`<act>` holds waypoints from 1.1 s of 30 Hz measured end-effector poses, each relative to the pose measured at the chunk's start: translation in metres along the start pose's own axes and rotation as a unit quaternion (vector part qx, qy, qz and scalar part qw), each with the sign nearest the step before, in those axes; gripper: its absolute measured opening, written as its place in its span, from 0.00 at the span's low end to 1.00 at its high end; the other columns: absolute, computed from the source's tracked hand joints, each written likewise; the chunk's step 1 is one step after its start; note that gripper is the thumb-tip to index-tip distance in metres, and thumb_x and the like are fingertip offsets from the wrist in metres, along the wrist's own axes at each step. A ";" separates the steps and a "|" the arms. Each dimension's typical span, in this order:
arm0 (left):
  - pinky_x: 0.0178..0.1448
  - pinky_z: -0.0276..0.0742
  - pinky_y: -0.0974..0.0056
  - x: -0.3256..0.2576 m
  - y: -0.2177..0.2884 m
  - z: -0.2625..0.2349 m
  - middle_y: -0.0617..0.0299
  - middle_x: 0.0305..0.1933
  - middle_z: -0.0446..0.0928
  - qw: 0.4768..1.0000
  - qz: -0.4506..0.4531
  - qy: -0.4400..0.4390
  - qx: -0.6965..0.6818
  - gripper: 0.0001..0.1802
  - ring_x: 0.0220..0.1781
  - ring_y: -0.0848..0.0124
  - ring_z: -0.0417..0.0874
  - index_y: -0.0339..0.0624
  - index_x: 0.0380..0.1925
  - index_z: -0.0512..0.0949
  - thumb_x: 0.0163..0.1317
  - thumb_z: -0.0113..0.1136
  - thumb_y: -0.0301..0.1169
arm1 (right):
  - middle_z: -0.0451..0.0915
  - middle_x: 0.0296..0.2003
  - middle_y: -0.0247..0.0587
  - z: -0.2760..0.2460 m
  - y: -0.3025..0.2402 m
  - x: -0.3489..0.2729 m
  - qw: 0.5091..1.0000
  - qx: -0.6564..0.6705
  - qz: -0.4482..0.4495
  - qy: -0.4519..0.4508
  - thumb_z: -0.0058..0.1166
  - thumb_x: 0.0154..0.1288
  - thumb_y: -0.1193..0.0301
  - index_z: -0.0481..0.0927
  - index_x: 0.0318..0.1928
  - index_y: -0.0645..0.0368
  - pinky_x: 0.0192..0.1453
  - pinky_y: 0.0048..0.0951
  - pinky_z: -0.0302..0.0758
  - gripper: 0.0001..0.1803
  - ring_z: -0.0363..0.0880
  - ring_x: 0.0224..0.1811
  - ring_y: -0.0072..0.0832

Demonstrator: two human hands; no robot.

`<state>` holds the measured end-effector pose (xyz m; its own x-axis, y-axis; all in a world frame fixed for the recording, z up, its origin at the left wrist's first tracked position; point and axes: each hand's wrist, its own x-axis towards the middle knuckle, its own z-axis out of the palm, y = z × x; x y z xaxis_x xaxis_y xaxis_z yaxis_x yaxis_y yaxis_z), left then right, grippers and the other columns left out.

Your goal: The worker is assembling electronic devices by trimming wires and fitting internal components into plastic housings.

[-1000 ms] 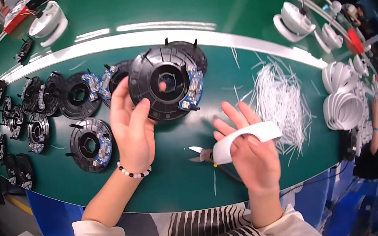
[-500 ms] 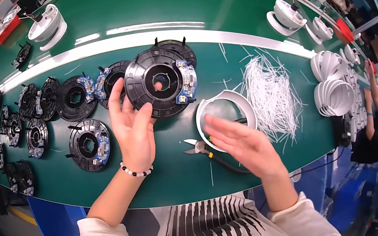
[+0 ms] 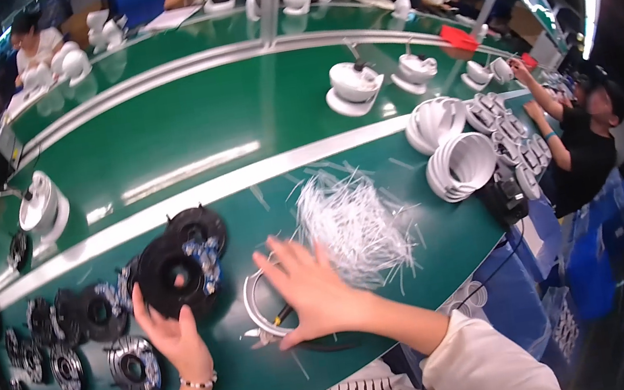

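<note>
We are gripping the black disc (image 3: 171, 277) with our left hand (image 3: 174, 337); our right hand (image 3: 314, 293), open, is pressing the white ring (image 3: 258, 306) — keeping it flat seems wise.

small red box (image 3: 458, 36) – far belt edge, right
</note>
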<state>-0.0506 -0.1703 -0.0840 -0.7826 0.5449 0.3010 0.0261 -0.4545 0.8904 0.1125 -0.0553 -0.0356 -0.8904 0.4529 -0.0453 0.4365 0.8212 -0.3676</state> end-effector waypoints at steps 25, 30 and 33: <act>0.60 0.60 0.62 -0.031 -0.026 -0.013 0.58 0.57 0.63 0.922 -0.245 -0.298 0.034 0.43 0.58 0.65 0.65 0.39 0.58 0.56 0.41 0.67 0.31 | 0.49 0.61 0.57 0.009 -0.017 0.019 0.891 0.339 -0.156 0.259 0.72 0.27 0.55 0.39 0.63 0.69 0.64 0.37 0.52 0.68 0.53 0.61 0.45; 0.61 0.60 0.62 -0.031 -0.029 -0.016 0.58 0.58 0.62 0.904 -0.299 -0.304 -0.040 0.45 0.60 0.66 0.64 0.40 0.60 0.54 0.41 0.67 0.33 | 0.45 0.62 0.59 0.008 -0.015 0.026 0.860 0.414 -0.149 0.258 0.71 0.27 0.55 0.41 0.63 0.68 0.64 0.40 0.52 0.66 0.50 0.63 0.47; 0.62 0.59 0.62 -0.034 -0.030 -0.020 0.58 0.59 0.61 0.893 -0.289 -0.331 -0.096 0.47 0.61 0.67 0.63 0.41 0.61 0.52 0.41 0.67 0.34 | 0.43 0.63 0.56 0.018 -0.024 0.027 0.765 0.571 -0.174 0.243 0.73 0.28 0.63 0.38 0.63 0.66 0.64 0.37 0.53 0.66 0.51 0.64 0.41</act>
<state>-0.0373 -0.1893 -0.1274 -0.0898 0.9960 0.0028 -0.4207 -0.0405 0.9063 0.0755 -0.0693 -0.0447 -0.6532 0.5784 0.4886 -0.4605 0.2087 -0.8628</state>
